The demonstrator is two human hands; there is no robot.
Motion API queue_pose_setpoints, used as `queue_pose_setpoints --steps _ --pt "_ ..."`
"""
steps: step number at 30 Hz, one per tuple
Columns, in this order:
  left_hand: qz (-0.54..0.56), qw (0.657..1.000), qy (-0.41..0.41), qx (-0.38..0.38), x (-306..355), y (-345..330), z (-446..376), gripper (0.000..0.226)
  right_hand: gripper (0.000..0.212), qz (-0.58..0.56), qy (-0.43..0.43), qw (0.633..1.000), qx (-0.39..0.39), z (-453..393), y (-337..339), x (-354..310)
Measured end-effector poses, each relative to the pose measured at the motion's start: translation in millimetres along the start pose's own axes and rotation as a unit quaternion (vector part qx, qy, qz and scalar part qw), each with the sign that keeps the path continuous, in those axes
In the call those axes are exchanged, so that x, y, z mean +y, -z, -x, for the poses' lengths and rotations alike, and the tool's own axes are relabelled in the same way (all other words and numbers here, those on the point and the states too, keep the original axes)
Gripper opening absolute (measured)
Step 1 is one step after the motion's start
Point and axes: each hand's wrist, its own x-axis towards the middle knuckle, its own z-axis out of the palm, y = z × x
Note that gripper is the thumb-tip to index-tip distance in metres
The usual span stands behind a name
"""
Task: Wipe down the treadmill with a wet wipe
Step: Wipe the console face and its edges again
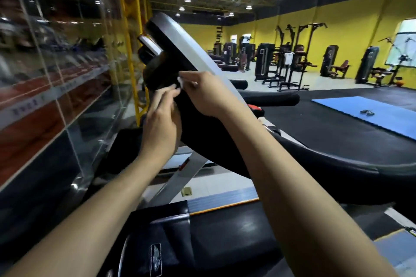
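Nearest me is the black glossy treadmill motor cover (171,238), low in the middle, with my two bare forearms reaching over it. Beyond that rises the black-and-silver treadmill console slab (191,56), seen edge-on; its long axis runs from the near right up to the far left, leaning away from me, with a brushed silver band along its upper edge and dark plastic below. My left hand (161,123) is up against the console's dark left side, fingers (167,93) extended and close together. My right hand (206,94) holds a small crumpled white wet wipe (182,80) in pinched fingertips, pressed on the console's edge about halfway up, just above my left fingertips. Only a white scrap of it shows. Left is a reflective glass wall (51,69). Far right lie a blue foam floor mat (369,114) and black weight machines (292,60) against yellow walls.
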Motion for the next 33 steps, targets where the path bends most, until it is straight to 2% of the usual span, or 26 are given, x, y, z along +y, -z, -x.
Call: queue_pose_setpoints --steps 3,6,11,13,17,19,23,26,31,33 --pt "-0.040 0.999 0.007 0.012 10.1 -1.2 2.1 0.039 0.027 0.056 0.067 0.996 0.028 30.4 -1.7 19.3" --pt "-0.074 0.996 0.041 0.027 28.4 -6.7 7.5 0.043 0.042 0.055 0.069 0.994 0.064 79.5 2.3 52.7" --pt "-0.123 0.987 0.099 0.030 67.9 -19.4 31.5 0.047 0.045 0.068 0.143 0.977 0.140 149.9 8.6 120.5" --pt "-0.141 0.985 0.100 0.018 82.4 -21.7 43.6 0.048 0.048 0.058 0.154 0.978 0.125 167.5 18.4 139.1" --pt "-0.168 0.982 0.080 -0.012 105.3 -28.1 58.2 0.047 0.045 0.011 0.113 0.989 0.097 179.5 37.9 161.5" --pt "-0.176 0.982 0.069 -0.015 112.6 -33.7 58.6 0.046 0.043 -0.030 0.132 0.988 0.073 171.7 43.1 161.0" --pt "-0.171 0.981 0.083 0.028 117.1 -43.8 54.4 0.042 0.046 -0.086 0.198 0.976 0.017 130.3 40.4 136.0" --pt "-0.172 0.981 0.080 0.047 116.6 -48.2 53.2 0.041 0.054 -0.093 0.206 0.974 -0.017 116.6 40.0 129.7" --pt "-0.183 0.977 0.072 0.087 115.1 -57.9 49.8 0.042 0.064 -0.087 0.180 0.978 -0.064 135.6 67.7 178.0" --pt "-0.187 0.976 0.068 0.090 113.2 -59.1 50.4 0.041 0.063 -0.047 0.172 0.983 -0.051 159.1 74.4 201.8"
